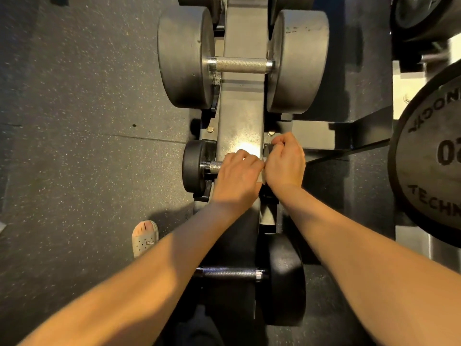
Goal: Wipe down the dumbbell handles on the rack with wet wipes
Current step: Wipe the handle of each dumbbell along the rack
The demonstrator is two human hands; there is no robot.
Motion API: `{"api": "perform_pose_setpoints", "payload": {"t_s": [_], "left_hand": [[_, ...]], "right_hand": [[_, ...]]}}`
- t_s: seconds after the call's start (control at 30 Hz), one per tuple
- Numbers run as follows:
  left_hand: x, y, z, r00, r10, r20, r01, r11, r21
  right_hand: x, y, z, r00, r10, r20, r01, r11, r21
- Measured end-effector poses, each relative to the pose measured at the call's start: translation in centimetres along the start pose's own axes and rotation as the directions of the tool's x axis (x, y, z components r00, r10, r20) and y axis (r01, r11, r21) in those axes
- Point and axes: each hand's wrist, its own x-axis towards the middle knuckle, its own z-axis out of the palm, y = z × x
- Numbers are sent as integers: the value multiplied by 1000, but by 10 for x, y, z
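— Dumbbell handles [216, 167] are ridged steel bars, rigid and grippy; the one being worked sits mid-rack [240, 113], between small black heads.

— How is it held?

— The left hand [237, 174] is curled over the bar; the right hand [284, 162] is closed beside it. A pale scrap, judged the soft wipe [263, 179], is pinched between them.

— And the weight?

— Left cradled; only the bar need be encircled.

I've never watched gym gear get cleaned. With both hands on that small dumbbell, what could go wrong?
Fingers could get pinched: both the left hand and right hand crowd the small dumbbell against the rack. If it rolls off, the sandalled foot stands just below. The wipe is barely visible, so coverage may be patchy.
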Motion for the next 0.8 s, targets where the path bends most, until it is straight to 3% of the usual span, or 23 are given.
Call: {"api": "perform_pose_setpoints", "payload": {"t_s": [0.07,0.13,0.23,0.3,0.33,0.4,0.5,0.57,0.67,0.73,0.8], "left_hand": [[8,-8,0,996,42,73,-43,999,17],[19,-15,-5,972,2,236,17,997,-80],[51,-19,-22,826,-91,556,242,948,-205],[70,-18,-29,765,-101,636,300,930,-212],[73,-17,-32,769,-84,634,250,952,-177],[61,-14,-34,837,25,546,-29,1000,-1],[20,-16,-14,896,247,369,-318,937,146],[-1,-16,4,922,312,231,-347,929,129],[-10,-16,16,956,278,92,-289,948,136],[-6,-10,11,968,241,73,-246,965,87],[6,-2,0,972,149,182,-166,982,84]], "right_hand": [[-1,-1,-1,1000,-10,3,10,1000,1],[-1,-1,-1,1000,-22,3,22,1000,-5],[-1,-1,-2,1000,-30,6,30,999,-17],[-1,-3,-3,999,-32,10,32,999,-22],[-1,-2,-3,999,-33,8,33,999,-21],[-1,-1,-1,999,-32,9,32,999,-17],[-2,-1,-1,1000,-21,1,21,1000,-14],[-2,-2,-1,1000,-9,-3,9,1000,-22],[-2,-4,-2,1000,3,-9,-4,999,-38],[-1,-5,-2,1000,10,-2,-10,999,-47],[-2,-7,-3,1000,15,6,-15,998,-54]]}}
